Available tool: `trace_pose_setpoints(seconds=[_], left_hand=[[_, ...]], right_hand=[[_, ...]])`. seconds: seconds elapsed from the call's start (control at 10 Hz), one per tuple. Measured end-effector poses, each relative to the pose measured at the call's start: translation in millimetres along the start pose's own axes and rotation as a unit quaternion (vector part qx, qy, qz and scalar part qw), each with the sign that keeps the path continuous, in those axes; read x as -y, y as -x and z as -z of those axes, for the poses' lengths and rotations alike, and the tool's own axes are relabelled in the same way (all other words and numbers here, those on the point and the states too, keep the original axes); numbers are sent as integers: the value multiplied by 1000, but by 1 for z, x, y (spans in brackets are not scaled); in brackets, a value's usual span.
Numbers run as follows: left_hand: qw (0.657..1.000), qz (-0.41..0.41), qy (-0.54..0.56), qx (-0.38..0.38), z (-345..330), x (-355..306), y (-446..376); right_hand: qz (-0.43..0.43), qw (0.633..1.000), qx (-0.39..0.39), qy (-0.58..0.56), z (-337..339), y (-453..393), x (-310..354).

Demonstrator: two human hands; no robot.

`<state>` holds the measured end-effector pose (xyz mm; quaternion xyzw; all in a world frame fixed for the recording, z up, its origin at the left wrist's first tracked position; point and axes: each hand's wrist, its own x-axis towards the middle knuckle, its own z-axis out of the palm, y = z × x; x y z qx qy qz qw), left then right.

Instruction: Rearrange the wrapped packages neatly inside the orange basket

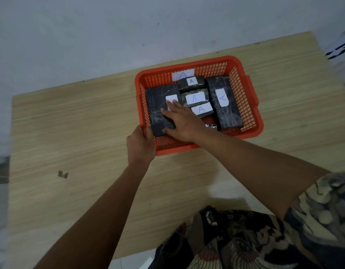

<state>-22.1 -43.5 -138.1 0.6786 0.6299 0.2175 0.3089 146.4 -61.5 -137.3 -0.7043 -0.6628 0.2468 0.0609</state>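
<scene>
An orange basket (pixel 198 105) sits on a wood-grain tabletop (pixel 70 133), near its far edge by a pale wall. Inside lie five wrapped packages with white "A" labels: a large dark package (pixel 158 109) on the left, three smaller packages (pixel 195 98) stacked in a row down the middle, and a long dark package (pixel 224 101) along the right wall. The right hand (pixel 182 123) lies flat on the large dark package, fingers (pixel 171 107) spread over its label and thumb at its near end. The left hand (pixel 140 144) clamps the basket's near-left rim. A bare strip of basket floor shows at the near side, with a bit of crumpled clear wrap (pixel 211 126). The tabletop to the left lies open
</scene>
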Motion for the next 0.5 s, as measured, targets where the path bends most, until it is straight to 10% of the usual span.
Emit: trace_pose_setpoints(seconds=[0.5], left_hand=[[966,-209,-140,-68,55,-63,5]], right_hand=[[3,973,-221,-72,106,65,-20]])
